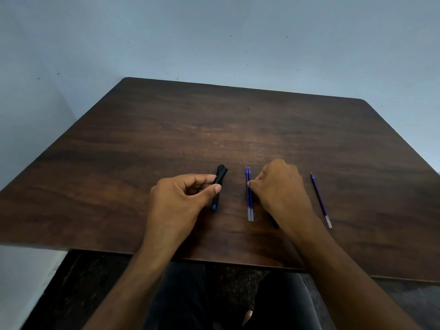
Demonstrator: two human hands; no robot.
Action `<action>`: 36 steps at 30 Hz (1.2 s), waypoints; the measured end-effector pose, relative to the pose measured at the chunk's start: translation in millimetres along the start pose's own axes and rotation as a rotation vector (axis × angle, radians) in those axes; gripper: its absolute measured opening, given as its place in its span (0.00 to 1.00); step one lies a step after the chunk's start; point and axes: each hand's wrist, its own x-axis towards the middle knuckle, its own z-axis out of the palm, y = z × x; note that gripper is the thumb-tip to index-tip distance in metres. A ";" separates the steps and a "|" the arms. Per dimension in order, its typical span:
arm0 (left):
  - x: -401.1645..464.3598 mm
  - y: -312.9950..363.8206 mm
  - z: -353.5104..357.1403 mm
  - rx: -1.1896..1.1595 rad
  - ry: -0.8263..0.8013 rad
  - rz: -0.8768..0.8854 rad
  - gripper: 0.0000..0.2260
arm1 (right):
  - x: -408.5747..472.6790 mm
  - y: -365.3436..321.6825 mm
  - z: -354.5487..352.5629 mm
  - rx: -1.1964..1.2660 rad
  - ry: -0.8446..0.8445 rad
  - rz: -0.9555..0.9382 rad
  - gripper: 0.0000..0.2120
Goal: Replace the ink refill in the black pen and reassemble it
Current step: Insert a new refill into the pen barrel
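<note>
A: What do we see on the dark wooden table [166, 129]?

B: We see two bare hands working near its front edge. Let us take the pair of blue refills [249, 194] as our landmark; they lie side by side, touching, tips pointing away from us.

A: Where is the black pen [218, 184]?

B: Just left of the pair. Our left hand [183, 201] pinches its barrel between thumb and forefinger, so that hand is closed on the pen. The pen's far end juts past the fingers; its near end, with a blue spot, pokes out below the thumb.

A: And the right hand [281, 189]?

B: It sits just right of the pair, curled, with its fingertips [250, 184] touching the refills at about mid-length. We cannot tell whether it actually grips them. A dark object shows under its wrist; we cannot make it out.

A: Anything else?

B: A single refill [321, 200] lies well to the right of the pair, slightly slanted, apart from both hands.
</note>
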 end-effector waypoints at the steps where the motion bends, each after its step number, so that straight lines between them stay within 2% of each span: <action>1: 0.1 0.1 -0.4 0.002 0.000 0.003 0.11 | 0.3 0.4 0.8 -0.010 0.006 0.001 0.08; 6: 0.6 -0.3 -0.2 -0.001 0.000 0.011 0.10 | 1.3 -0.8 2.2 -0.058 0.021 0.013 0.10; 11: 0.9 -0.3 3.6 -0.001 -0.007 0.010 0.10 | 0.1 -5.9 -0.9 -0.105 -0.006 0.021 0.15; 15: 1.7 -1.5 3.4 0.001 -0.013 -0.004 0.11 | -3.0 -12.3 -5.1 -0.162 -0.034 0.008 0.07; 19: 1.7 -1.1 3.9 -0.012 -0.013 -0.017 0.11 | -5.7 -19.1 -5.9 -0.237 -0.029 0.002 0.06; 24: 0.2 3.3 4.3 0.013 -0.017 -0.014 0.11 | -1.1 -22.0 -4.1 -0.319 -0.024 0.007 0.18; 29: -0.9 7.2 5.6 0.022 -0.033 -0.009 0.10 | 6.0 -22.1 -2.7 -0.338 -0.042 0.022 0.21; 33: -1.7 9.7 5.1 0.033 -0.032 0.007 0.09 | 10.9 -19.7 1.0 -0.304 -0.040 0.028 0.21; 36: -2.1 11.2 2.3 0.026 -0.038 0.010 0.09 | 15.9 -10.7 -6.4 -0.087 0.012 0.018 0.19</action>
